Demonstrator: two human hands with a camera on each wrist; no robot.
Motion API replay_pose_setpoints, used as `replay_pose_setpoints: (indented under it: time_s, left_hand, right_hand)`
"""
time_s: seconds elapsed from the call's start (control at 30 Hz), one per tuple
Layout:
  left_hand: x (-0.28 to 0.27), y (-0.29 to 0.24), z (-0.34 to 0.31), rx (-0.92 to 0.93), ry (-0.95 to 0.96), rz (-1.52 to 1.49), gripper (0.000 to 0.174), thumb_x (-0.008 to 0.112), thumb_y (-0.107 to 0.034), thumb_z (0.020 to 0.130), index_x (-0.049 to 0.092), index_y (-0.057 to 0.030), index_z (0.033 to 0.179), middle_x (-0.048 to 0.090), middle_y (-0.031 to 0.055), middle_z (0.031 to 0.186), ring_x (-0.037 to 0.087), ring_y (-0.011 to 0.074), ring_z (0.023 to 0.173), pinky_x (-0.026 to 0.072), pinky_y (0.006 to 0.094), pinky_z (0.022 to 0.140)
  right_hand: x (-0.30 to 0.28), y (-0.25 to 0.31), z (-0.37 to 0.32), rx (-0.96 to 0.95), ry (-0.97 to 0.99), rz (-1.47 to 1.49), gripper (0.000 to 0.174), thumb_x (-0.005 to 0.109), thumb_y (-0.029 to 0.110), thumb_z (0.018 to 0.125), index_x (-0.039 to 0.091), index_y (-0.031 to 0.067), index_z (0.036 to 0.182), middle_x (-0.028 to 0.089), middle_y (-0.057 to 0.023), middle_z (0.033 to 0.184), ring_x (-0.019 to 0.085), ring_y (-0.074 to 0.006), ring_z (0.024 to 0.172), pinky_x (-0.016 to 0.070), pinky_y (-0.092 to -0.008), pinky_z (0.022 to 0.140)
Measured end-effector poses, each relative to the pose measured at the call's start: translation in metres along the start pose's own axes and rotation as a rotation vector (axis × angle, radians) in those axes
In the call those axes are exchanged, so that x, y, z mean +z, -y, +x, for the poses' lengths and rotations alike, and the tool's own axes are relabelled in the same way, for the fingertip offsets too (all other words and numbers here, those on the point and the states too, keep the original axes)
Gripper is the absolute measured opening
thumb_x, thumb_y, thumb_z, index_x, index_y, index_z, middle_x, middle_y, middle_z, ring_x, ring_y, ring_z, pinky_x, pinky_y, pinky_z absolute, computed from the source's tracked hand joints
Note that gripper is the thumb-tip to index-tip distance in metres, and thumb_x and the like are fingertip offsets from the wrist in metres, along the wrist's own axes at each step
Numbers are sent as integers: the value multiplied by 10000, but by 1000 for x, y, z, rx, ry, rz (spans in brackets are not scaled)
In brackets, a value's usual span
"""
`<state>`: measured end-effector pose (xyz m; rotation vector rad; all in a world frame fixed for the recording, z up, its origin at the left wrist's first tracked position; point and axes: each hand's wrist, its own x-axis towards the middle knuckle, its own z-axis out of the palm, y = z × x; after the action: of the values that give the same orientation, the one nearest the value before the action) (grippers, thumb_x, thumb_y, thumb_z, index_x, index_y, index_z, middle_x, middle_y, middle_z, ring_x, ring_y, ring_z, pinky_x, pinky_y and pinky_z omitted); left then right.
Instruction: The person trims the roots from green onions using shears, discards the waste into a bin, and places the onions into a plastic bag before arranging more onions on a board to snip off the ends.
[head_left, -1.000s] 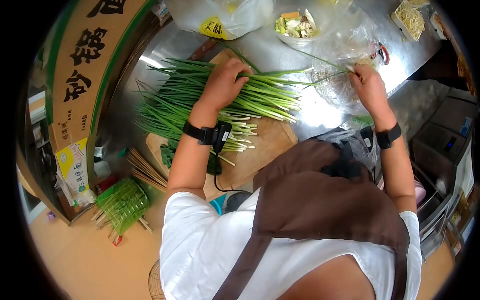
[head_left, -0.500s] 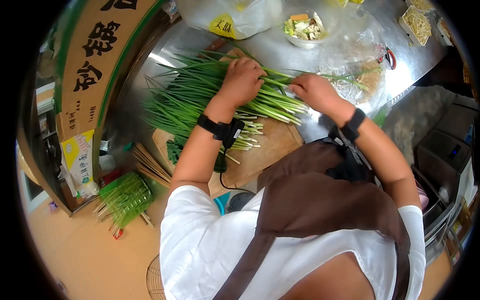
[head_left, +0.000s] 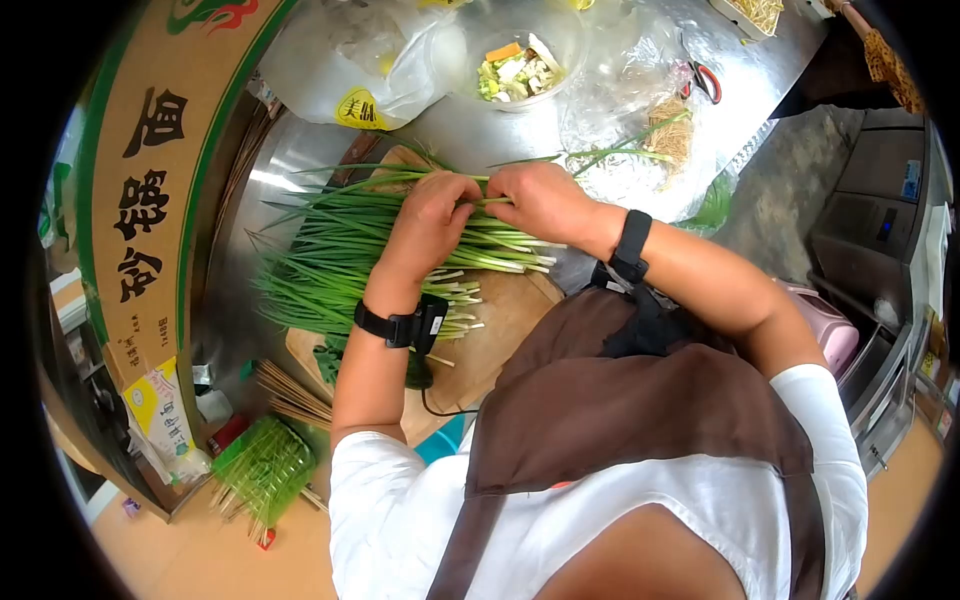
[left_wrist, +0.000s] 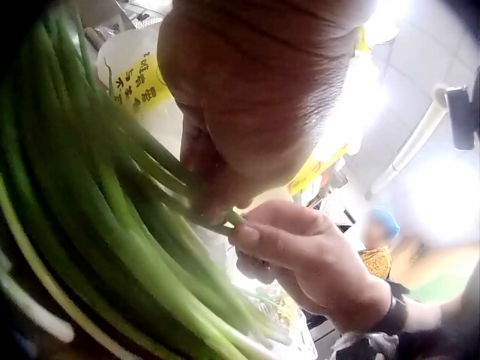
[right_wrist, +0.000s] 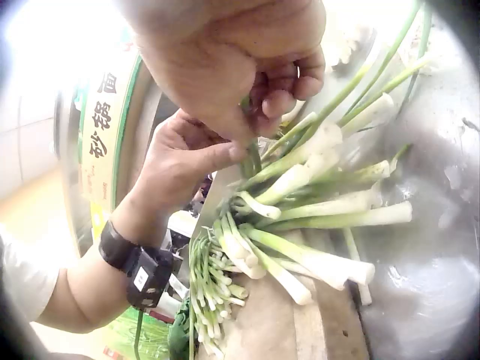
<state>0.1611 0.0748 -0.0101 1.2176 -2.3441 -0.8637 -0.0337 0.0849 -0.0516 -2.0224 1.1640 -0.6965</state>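
A thick bundle of scallions [head_left: 340, 235], green tops to the left and white ends to the right, lies across a wooden cutting board [head_left: 505, 305]. My left hand [head_left: 432, 220] is over the middle of the bundle, thumb and fingers pinching a scallion stalk. My right hand [head_left: 545, 205] meets it from the right, its thumb and fingertips pinching that stalk close to the left thumb. In the left wrist view, a short green stalk end [left_wrist: 235, 217] shows between the two hands' fingertips. The right wrist view shows the white ends [right_wrist: 300, 176] fanned out beneath my hands.
Beyond the board, a bowl [head_left: 535, 104] of chopped vegetables and a plastic bag [head_left: 300, 60] stand on the steel table. Red-handled scissors [head_left: 708, 82] lie near clear plastic with stringy brown roots [head_left: 668, 135] and stray stalks. A tall cardboard box [head_left: 150, 160] borders the left side.
My right hand has come leftward from over the clear plastic to meet my left hand. Green stalks and brown roots now lie on the plastic. The head view has shifted slightly.
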Motion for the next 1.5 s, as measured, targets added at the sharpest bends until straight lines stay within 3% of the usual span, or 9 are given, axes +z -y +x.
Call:
replay_pose_setpoints:
  time_s: [0.23,0.43,0.6,0.7,0.77,1.03,1.17,1.3,1.5]
  left_hand:
    - [-11,21,-2,-25,-40,64,160,664,31,773,606,-29,910,635,131,915,581,352,1023,419,435,1015]
    - [-13,41,-12,-137,-72,106,175,665,16,775,602,-27,933,621,135,927,579,342,1006,437,421,946]
    - [-7,24,-7,-2,-221,161,175,673,-21,769,619,-55,932,607,77,1008,532,323,1058,409,419,939]
    - [-8,27,-15,49,-11,242,181,682,-51,765,629,-67,937,606,75,1008,539,304,1055,395,418,951]
    - [-5,29,-19,49,27,268,190,690,-68,759,642,-79,943,602,65,990,544,284,1041,384,418,954]
    - [-10,14,-26,15,73,241,175,698,-74,760,647,-71,927,599,63,990,541,278,1047,384,416,950]
    - [-3,24,-30,72,-29,128,145,701,-78,770,628,-57,894,600,87,1025,549,304,1046,405,429,938]
    - [7,24,-21,14,-87,71,194,695,-78,785,597,-57,951,610,111,1052,559,334,1039,425,428,928]
    - [4,19,-13,25,-79,125,250,683,-71,795,578,-64,1021,623,120,1026,572,344,1004,442,418,900]
  right_hand:
    - [-30,-26,-19,11,-122,-105,96,624,131,778,608,40,751,596,-162,712,589,-383,673,459,-464,596]
    - [-98,-55,-55,348,-239,-184,148,635,174,829,633,26,830,604,-172,733,602,-362,698,456,-437,617]
    - [-110,-44,-59,131,-438,-587,183,681,67,781,634,-49,914,621,-192,948,601,-389,849,495,-423,730]
    - [-87,-28,-56,-17,-297,-388,153,660,81,808,654,-18,924,624,-178,906,603,-381,857,495,-421,730]
    - [-63,-10,-49,89,-37,-109,130,626,123,850,673,22,917,632,-163,894,606,-365,860,494,-423,733]
    - [-6,-16,-10,294,397,191,231,665,233,845,687,24,940,676,-175,837,638,-322,739,496,-390,692]
    - [-12,-18,-8,263,264,238,210,685,213,838,695,23,928,667,-166,842,637,-299,734,489,-371,675]
    - [-20,-18,-6,152,162,227,163,660,119,881,669,-22,964,650,-95,854,603,-166,767,476,-292,719]
    - [-19,-30,-7,413,209,537,174,713,121,843,680,-19,941,663,-52,849,571,-117,751,478,-284,696]
